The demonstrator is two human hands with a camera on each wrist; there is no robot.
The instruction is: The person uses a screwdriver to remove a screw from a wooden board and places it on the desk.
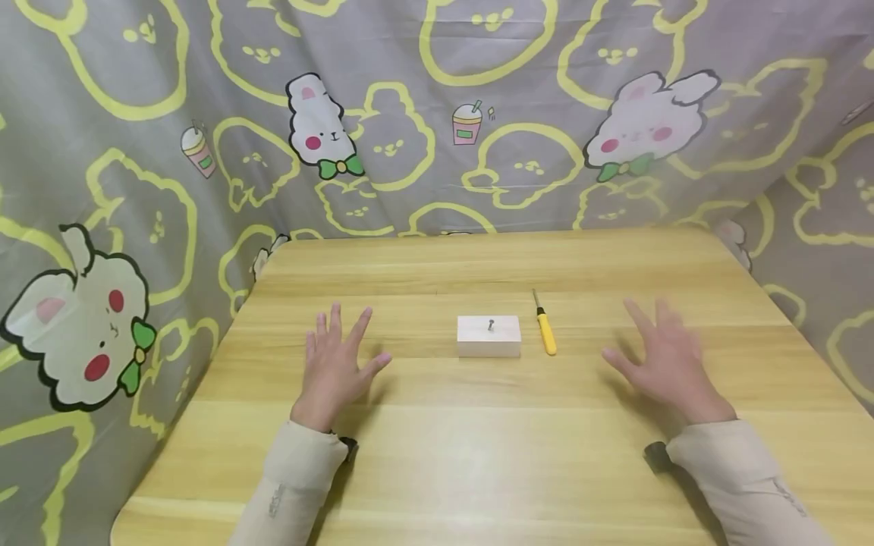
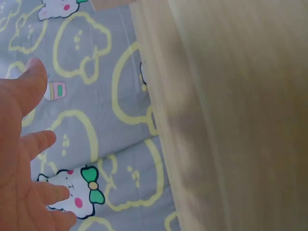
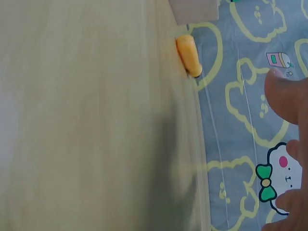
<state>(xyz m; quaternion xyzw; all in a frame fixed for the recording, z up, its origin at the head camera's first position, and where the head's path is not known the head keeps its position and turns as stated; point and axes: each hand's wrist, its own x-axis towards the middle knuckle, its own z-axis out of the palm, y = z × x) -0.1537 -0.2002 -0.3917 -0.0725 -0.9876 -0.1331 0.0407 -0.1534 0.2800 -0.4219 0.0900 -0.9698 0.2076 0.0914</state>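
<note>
A white rectangular block (image 1: pixel 478 347) lies on the wooden table, with a small metal screw (image 1: pixel 491 325) standing up from its top. Just right of it is a screwdriver (image 1: pixel 547 334) with a yellow handle, its shaft pointing away from me. My left hand (image 1: pixel 333 375) is held left of the block, fingers spread, touching neither object. To the right of the screwdriver, my right hand (image 1: pixel 669 371) also has spread fingers and holds nothing; it is slightly blurred. The right wrist view shows the screwdriver's handle (image 3: pixel 188 55) and part of the block (image 3: pixel 195 10).
The wooden table (image 1: pixel 437 470) has rounded corners. A grey curtain (image 1: pixel 410 45) printed with yellow outlines and white cartoon animals hangs behind it and along both sides. Dark wrist devices (image 1: pixel 658 458) show at both sleeve cuffs.
</note>
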